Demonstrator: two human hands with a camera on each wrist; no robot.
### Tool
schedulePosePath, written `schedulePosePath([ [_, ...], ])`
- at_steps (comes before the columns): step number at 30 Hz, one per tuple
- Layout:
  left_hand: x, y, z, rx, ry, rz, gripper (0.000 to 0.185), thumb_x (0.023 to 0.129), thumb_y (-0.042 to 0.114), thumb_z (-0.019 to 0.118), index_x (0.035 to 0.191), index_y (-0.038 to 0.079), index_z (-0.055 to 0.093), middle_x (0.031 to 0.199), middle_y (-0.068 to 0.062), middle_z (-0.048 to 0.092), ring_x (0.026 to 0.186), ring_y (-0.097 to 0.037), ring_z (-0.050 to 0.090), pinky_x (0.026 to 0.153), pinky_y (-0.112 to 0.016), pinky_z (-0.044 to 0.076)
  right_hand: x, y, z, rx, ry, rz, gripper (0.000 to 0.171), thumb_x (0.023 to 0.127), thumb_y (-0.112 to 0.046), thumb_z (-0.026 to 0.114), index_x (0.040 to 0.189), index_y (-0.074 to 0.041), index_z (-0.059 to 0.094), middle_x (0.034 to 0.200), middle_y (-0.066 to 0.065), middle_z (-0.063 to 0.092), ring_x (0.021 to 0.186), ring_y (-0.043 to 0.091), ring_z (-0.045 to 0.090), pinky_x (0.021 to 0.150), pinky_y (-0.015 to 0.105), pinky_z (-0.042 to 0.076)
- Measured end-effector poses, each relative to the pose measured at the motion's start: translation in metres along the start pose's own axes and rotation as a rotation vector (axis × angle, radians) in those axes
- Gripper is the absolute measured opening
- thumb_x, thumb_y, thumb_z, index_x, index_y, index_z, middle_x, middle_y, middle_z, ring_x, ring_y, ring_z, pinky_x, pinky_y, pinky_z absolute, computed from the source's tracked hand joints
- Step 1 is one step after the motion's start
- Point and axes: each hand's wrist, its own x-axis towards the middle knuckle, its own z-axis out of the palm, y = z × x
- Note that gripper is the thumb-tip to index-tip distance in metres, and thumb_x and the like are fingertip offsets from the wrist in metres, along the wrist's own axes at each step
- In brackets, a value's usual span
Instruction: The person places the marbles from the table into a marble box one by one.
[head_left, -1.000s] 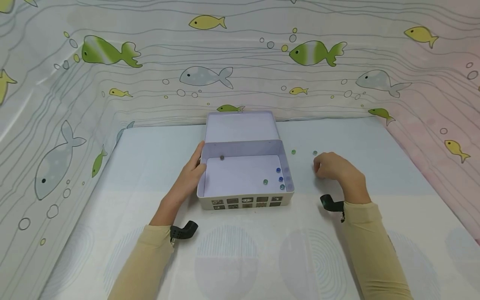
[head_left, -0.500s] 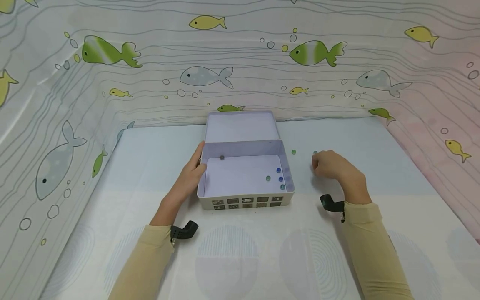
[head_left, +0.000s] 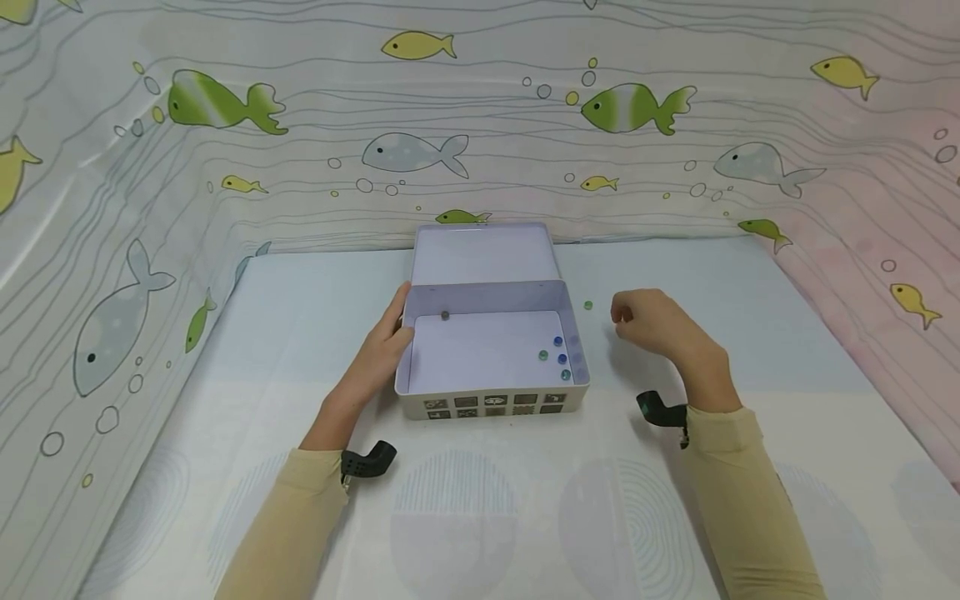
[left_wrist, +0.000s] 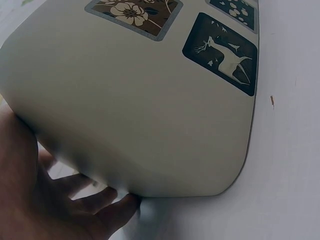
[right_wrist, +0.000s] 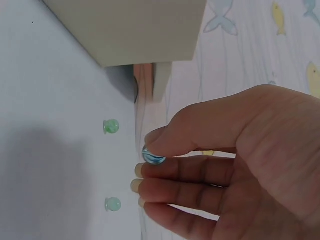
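In the head view a hinged box [head_left: 480,354] stands with its lid [head_left: 483,252] tipped back. My left hand [head_left: 378,350] grips the box's left wall, thumb over the rim; in the left wrist view its fingers [left_wrist: 117,215] lie along the box's outside [left_wrist: 140,125]. My right hand [head_left: 656,325] is to the right of the box, above the table. Seen from the right wrist, its thumb and fingers pinch a clear marble with blue swirls [right_wrist: 153,156]. A green marble [right_wrist: 111,126] and a paler green one [right_wrist: 114,204] lie on the table near it.
Inside the box are a dark marble [head_left: 445,316] at the back left and several others at the right, including a blue marble [head_left: 558,342] and a green one [head_left: 543,355]. A fish-patterned sheet [head_left: 517,158] rises behind and beside the table.
My right hand has lifted a little and shifted left and back toward the box, covering one table marble in the head view. A green marble in the box has rolled right. My left hand stays put.
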Motion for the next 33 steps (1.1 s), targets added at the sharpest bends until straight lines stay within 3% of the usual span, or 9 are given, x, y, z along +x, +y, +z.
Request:
schedulePosePath([
  [12, 0.0, 0.0, 0.001, 0.004, 0.0, 0.002, 0.072, 0.099, 0.007, 0.033, 0.161, 0.019, -0.001, 0.169, -0.002, 0.0, 0.157, -0.026, 0.005, 0.126, -0.052, 0.011, -0.001, -0.015, 0.0, 0.067, 0.133, -0.102, 0.017, 0.089, -0.005, 0.056, 0.099, -0.005, 0.069, 0.092, 0.01, 0.064, 0.087, 0.026, 0.055, 0.073, 0.038, 0.046],
  [20, 0.0, 0.001, 0.001, 0.017, 0.008, 0.006, 0.072, 0.099, 0.008, 0.033, 0.161, 0.019, -0.001, 0.169, -0.003, 0.0, 0.157, -0.027, 0.005, 0.126, -0.052, 0.011, 0.0, -0.039, 0.007, 0.122, 0.25, -0.266, 0.017, 0.09, -0.001, 0.057, 0.102, -0.004, 0.068, 0.097, 0.009, 0.067, 0.09, 0.025, 0.059, 0.08, 0.039, 0.05],
  [33, 0.001, 0.0, 0.002, 0.013, 0.006, 0.008, 0.072, 0.099, 0.007, 0.033, 0.161, 0.018, -0.001, 0.169, -0.003, 0.0, 0.157, -0.028, 0.005, 0.126, -0.053, 0.011, 0.002, -0.075, 0.034, 0.133, 0.256, -0.446, 0.014, 0.089, -0.001, 0.067, 0.101, -0.007, 0.068, 0.099, 0.005, 0.068, 0.091, 0.02, 0.065, 0.08, 0.037, 0.056],
])
